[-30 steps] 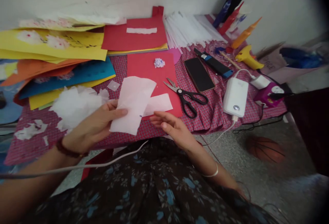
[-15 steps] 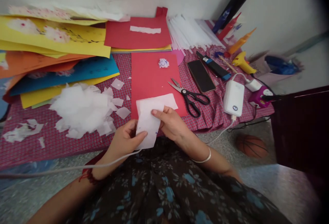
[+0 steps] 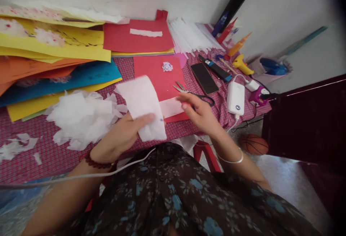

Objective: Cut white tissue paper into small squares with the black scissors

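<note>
While a white tissue sheet (image 3: 143,102) is held above the near edge of the table (image 3: 54,153) by the left hand (image 3: 121,136), pinched at its lower end between thumb and fingers, the right hand (image 3: 198,111) is stretched out over the handles of the scissors (image 3: 180,88). Its fingers are loosely spread and nothing is gripped; whether the scissors are touched cannot be told through the blur. A good part of the work appears to be done: a pile of white tissue pieces (image 3: 81,115) is heaped on the checked cloth just left of the held sheet, and a small paper flower (image 3: 167,66) is laid on the red card sheet (image 3: 159,73). The held sheet is judged whole and uncut, and a white paper slip (image 3: 171,106) lies flat at the near edge of the red card, so more tissue is left to be worked. A phone (image 3: 204,78) and a power bank (image 3: 235,98) are set to the right of the scissors.
</note>
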`<state>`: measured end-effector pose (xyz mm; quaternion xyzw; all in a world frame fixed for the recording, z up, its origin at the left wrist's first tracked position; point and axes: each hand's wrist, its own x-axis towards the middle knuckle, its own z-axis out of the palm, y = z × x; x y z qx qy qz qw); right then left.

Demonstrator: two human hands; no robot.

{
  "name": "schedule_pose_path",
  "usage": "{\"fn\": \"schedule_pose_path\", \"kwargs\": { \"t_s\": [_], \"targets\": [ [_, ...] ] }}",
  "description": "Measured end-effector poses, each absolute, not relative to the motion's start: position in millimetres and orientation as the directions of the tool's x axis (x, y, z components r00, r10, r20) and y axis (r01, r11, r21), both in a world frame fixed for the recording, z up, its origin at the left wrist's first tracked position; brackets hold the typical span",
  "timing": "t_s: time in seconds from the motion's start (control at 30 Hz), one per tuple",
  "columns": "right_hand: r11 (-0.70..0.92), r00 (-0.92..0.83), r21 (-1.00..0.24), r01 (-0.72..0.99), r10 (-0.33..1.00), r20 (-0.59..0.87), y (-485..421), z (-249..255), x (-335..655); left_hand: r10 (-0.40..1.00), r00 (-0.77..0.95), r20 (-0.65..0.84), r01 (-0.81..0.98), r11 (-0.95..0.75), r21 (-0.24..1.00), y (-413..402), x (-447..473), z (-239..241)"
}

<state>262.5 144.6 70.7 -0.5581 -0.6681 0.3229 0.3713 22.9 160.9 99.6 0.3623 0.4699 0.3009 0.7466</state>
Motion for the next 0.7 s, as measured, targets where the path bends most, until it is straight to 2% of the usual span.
{"fn": "schedule_pose_path", "kwargs": {
  "t_s": [0.07, 0.1, 0.17, 0.23, 0.37, 0.47, 0.5, 0.57, 0.63, 0.7],
  "targets": [
    [0.095, 0.006, -0.568, 0.818, 0.985, 0.174, 139.6, 62.8, 295.3, 0.850, 0.304, -0.431, -0.308, 0.516, 0.800, 176.9, 32.3, 105.5],
    [0.046, 0.020, -0.450, 0.892, 0.990, 0.141, 137.0, 57.2, 308.5, 0.875, 0.276, -0.397, -0.387, 0.479, 0.788, 186.3, 37.3, 106.6],
    [-0.006, 0.028, -0.295, 0.956, 0.997, 0.071, 132.9, 45.7, 326.4, 0.907, 0.225, -0.356, -0.497, 0.421, 0.758, 206.3, 46.8, 104.3],
    [-0.008, 0.016, -0.226, 0.974, 0.999, 0.033, 131.8, 37.3, 333.8, 0.923, 0.184, -0.337, -0.557, 0.380, 0.738, 225.0, 55.0, 97.4],
    [-0.002, 0.012, -0.202, 0.979, 0.999, 0.048, 138.7, 32.6, 336.2, 0.935, 0.144, -0.324, -0.585, 0.344, 0.734, 248.9, 63.6, 80.7],
    [-0.018, 0.044, -0.264, 0.964, 0.995, 0.093, 143.4, 34.2, 342.7, 0.934, 0.143, -0.328, -0.598, 0.346, 0.723, 255.0, 61.6, 76.8],
    [-0.026, 0.068, -0.327, 0.945, 0.991, 0.117, 143.8, 35.6, 345.5, 0.931, 0.158, -0.330, -0.603, 0.355, 0.714, 256.0, 59.9, 78.1],
    [-0.018, 0.107, -0.542, 0.840, 0.985, 0.133, 143.5, 40.7, 348.7, 0.920, 0.199, -0.338, -0.608, 0.386, 0.694, 258.3, 56.1, 84.4],
    [0.019, 0.059, -0.802, 0.597, 0.996, 0.067, 144.9, 49.1, 345.3, 0.906, 0.229, -0.356, -0.610, 0.419, 0.673, 262.0, 52.7, 93.4],
    [0.024, -0.127, -0.966, 0.258, 0.992, -0.009, 151.6, 59.0, 333.6, 0.898, 0.220, -0.380, -0.624, 0.429, 0.653, 267.7, 49.7, 102.4]
  ]
}}
